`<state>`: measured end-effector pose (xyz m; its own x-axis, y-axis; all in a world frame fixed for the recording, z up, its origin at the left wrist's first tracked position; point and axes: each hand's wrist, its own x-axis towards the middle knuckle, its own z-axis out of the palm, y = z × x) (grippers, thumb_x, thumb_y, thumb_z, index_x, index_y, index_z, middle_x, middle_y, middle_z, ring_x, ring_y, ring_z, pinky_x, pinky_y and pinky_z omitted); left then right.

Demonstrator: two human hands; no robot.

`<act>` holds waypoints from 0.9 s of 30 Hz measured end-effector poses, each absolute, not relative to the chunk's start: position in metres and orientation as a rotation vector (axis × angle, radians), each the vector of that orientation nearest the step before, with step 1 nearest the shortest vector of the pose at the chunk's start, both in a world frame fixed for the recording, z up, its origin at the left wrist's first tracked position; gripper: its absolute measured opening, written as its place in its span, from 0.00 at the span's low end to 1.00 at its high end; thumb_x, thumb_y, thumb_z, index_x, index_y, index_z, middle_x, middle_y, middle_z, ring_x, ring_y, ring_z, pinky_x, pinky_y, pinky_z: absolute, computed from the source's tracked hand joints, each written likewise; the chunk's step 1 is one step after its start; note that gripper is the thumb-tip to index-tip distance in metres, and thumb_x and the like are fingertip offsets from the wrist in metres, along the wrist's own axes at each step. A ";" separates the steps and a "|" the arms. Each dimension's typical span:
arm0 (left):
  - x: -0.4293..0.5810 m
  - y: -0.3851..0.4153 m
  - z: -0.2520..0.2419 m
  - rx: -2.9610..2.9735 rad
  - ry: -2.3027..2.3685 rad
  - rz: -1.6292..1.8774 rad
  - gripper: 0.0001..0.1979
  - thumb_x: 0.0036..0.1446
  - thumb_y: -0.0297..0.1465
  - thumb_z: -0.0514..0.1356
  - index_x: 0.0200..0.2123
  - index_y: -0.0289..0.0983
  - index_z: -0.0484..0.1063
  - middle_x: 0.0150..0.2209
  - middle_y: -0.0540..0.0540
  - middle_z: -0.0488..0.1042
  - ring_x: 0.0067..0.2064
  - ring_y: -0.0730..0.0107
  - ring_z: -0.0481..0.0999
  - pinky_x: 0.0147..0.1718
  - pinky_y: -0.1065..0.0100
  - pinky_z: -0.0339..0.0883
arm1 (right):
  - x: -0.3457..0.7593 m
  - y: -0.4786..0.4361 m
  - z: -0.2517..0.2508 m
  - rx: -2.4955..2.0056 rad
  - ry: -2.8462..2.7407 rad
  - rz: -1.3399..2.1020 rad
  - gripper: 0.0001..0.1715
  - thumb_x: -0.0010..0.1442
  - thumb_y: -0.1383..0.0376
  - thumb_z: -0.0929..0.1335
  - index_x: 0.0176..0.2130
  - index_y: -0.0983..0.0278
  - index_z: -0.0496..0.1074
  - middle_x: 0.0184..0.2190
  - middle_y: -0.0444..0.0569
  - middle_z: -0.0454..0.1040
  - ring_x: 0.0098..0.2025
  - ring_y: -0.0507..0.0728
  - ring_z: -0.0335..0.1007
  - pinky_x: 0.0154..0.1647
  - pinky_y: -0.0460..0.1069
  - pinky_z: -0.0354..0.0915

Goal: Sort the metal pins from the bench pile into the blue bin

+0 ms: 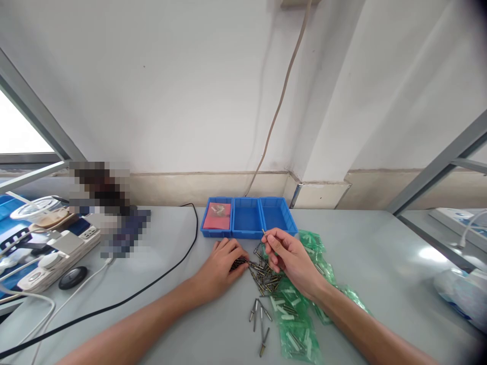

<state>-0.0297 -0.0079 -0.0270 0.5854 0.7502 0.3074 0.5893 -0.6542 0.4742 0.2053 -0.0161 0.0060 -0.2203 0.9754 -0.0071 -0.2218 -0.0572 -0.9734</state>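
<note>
A heap of small metal pins lies on the grey table between my hands. My left hand rests on the table with its fingers closed round a bundle of dark pins at the heap's left side. My right hand is raised a little above the heap and pinches a single pin, its tip pointing up toward the blue bins. Several green plastic bags holding pins lie under and beside my right wrist.
Three joined blue bins stand at the wall; the left one holds a red pad. A black cable crosses the table on the left. White power strips and chargers crowd the far left. A metal frame bar rises at right.
</note>
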 end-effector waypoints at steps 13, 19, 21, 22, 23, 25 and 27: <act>-0.029 -0.010 -0.025 2.458 1.102 0.680 0.02 0.72 0.28 0.63 0.45 0.41 0.73 0.45 0.48 0.75 0.48 0.59 0.70 0.48 0.57 0.58 | 0.205 -0.015 0.004 -0.984 -1.195 1.406 0.22 0.67 0.45 0.74 0.41 0.59 0.69 0.25 0.37 0.66 0.23 0.49 0.62 0.25 0.45 0.63; -0.029 -0.009 -0.026 2.449 1.093 0.692 0.03 0.71 0.27 0.63 0.45 0.41 0.73 0.46 0.49 0.75 0.48 0.60 0.70 0.48 0.59 0.58 | 0.207 -0.010 -0.001 -1.033 -1.355 1.206 0.21 0.65 0.49 0.76 0.37 0.59 0.69 0.25 0.36 0.65 0.22 0.49 0.64 0.23 0.45 0.62; -0.029 -0.009 -0.028 2.450 1.091 0.693 0.03 0.71 0.28 0.63 0.46 0.42 0.73 0.45 0.49 0.75 0.48 0.60 0.70 0.48 0.59 0.58 | 0.207 -0.010 -0.001 -1.042 -1.386 1.179 0.20 0.64 0.50 0.77 0.37 0.60 0.70 0.26 0.37 0.65 0.23 0.49 0.63 0.23 0.45 0.62; -0.029 -0.008 -0.028 2.450 1.093 0.693 0.03 0.72 0.28 0.63 0.46 0.42 0.73 0.45 0.49 0.75 0.48 0.60 0.70 0.48 0.59 0.58 | 0.207 -0.010 0.000 -1.045 -1.399 1.174 0.20 0.64 0.50 0.77 0.37 0.60 0.70 0.27 0.37 0.65 0.23 0.49 0.63 0.23 0.45 0.63; -0.029 -0.008 -0.029 2.451 1.095 0.691 0.03 0.72 0.28 0.63 0.46 0.42 0.73 0.45 0.49 0.75 0.48 0.60 0.70 0.48 0.59 0.58 | 0.207 -0.010 0.000 -1.047 -1.410 1.173 0.20 0.64 0.50 0.77 0.37 0.60 0.70 0.27 0.37 0.66 0.23 0.49 0.63 0.23 0.45 0.63; -0.029 -0.007 -0.029 2.449 1.097 0.682 0.02 0.72 0.28 0.63 0.45 0.41 0.73 0.45 0.49 0.75 0.48 0.60 0.71 0.47 0.59 0.59 | 0.207 -0.011 0.000 -1.050 -1.434 1.180 0.19 0.64 0.50 0.76 0.38 0.61 0.72 0.28 0.38 0.67 0.23 0.49 0.64 0.24 0.46 0.64; -0.030 -0.007 -0.029 2.442 1.093 0.675 0.01 0.72 0.29 0.62 0.45 0.41 0.73 0.45 0.49 0.75 0.48 0.60 0.71 0.48 0.59 0.59 | 0.208 -0.011 0.000 -1.050 -1.452 1.198 0.19 0.66 0.49 0.75 0.39 0.61 0.73 0.29 0.39 0.68 0.23 0.49 0.65 0.24 0.46 0.64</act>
<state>-0.0298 -0.0066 -0.0291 0.5824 0.7670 0.2695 0.5845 -0.6254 0.5169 0.2078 -0.0113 -0.0001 -0.1833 0.9727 0.1420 0.0455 0.1527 -0.9872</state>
